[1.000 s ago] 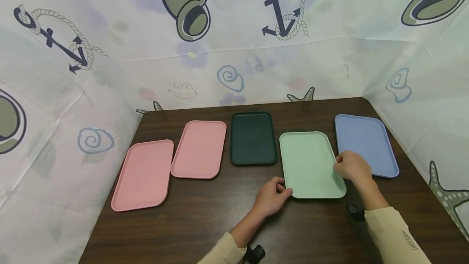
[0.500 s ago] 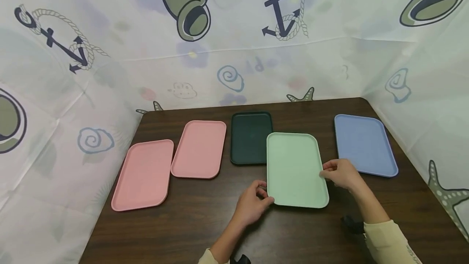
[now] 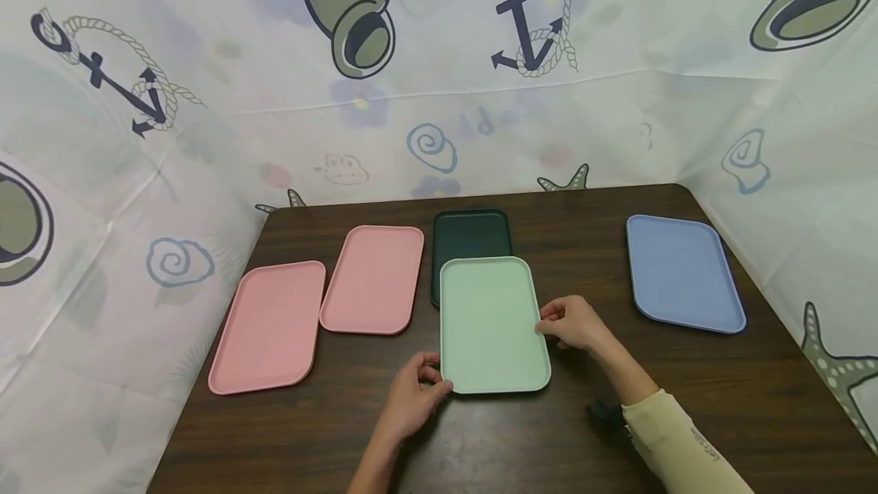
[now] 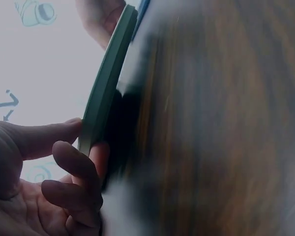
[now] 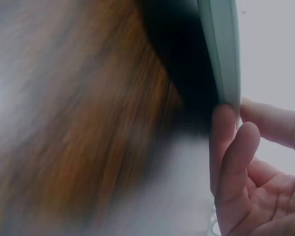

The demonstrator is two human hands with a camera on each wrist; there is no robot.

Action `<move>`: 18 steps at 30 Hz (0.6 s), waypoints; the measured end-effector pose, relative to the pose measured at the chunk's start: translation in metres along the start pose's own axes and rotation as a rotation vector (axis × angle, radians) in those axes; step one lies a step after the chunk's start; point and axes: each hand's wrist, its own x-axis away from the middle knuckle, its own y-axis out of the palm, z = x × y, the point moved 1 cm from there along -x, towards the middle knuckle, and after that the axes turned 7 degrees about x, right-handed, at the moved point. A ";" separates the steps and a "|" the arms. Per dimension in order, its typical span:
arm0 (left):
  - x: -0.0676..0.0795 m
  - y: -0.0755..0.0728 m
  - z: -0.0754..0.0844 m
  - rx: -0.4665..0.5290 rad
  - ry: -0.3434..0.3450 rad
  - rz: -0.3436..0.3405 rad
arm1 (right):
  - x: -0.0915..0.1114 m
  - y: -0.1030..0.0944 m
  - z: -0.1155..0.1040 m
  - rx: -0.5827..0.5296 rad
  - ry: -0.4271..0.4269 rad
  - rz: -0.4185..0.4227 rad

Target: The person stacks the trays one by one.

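You hold the light green tray point(image 3: 492, 326) between your two hands, above the table point(image 3: 494, 444). Its surface is pale, matte and smooth, a rounded rectangle with a low raised rim. Its long axis runs away from you, past your fingertips, its far end overlapping your view of the dark green tray point(image 3: 469, 233). Your left hand point(image 3: 411, 396) pinches the near-left corner, thumb on top, fingertips below; your right hand point(image 3: 575, 322) pinches the right edge farther along. Left of your left fingers lie two pink trays, the nearer point(image 3: 267, 330) beside the farther point(image 3: 373, 280); well right of your right fingers lies a blue tray point(image 3: 684, 273). Dark, streaked wood-like grain shows beneath your hands.
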 end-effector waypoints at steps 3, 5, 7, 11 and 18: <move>-0.003 -0.006 -0.001 -0.070 0.023 0.036 | -0.008 0.004 -0.006 -0.010 -0.011 0.005; -0.005 -0.009 -0.002 -0.123 0.042 0.062 | -0.012 0.007 -0.009 -0.013 -0.013 0.014; -0.007 -0.011 -0.001 -0.184 0.056 0.092 | -0.017 0.008 -0.011 -0.015 -0.012 0.018; -0.012 -0.015 0.003 -0.327 0.081 0.165 | -0.024 0.011 -0.016 -0.028 0.000 0.019; -0.023 -0.017 0.014 -0.450 0.092 0.262 | -0.032 0.010 -0.022 -0.039 -0.002 0.041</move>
